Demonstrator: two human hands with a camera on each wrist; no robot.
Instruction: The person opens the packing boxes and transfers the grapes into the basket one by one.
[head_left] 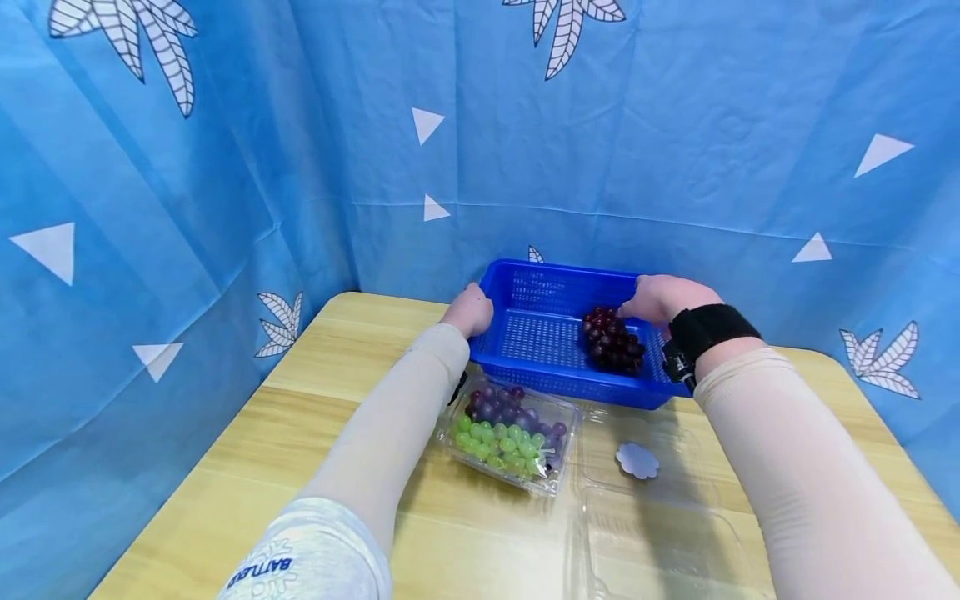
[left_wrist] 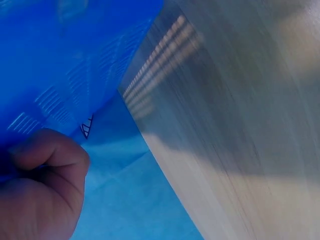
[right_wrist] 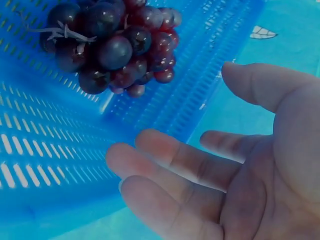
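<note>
A blue plastic basket (head_left: pixel 555 382) with slotted sides is at the back of the table, with a bunch of dark red grapes (head_left: pixel 613 342) in its right half. My left hand (head_left: pixel 471 311) grips the basket's left end, fingers curled at the rim; the left wrist view shows the curled hand (left_wrist: pixel 47 185) against the blue side. At the right end is my right hand (head_left: pixel 667 298), beside the grapes in the head view. Seen from the right wrist, its fingers (right_wrist: pixel 165 182) are spread and relaxed, holding nothing, overlapping the basket's edge.
In front of the basket, a clear plastic box (head_left: pixel 572 433) holds green grapes (head_left: pixel 498 442) and purple grapes (head_left: pixel 510 410). Right of it lie clear plastic packaging (head_left: pixel 660 533) and a pale scalloped piece (head_left: pixel 637 460). A blue patterned curtain (head_left: pixel 540 150) borders the wooden table (head_left: pixel 300 400).
</note>
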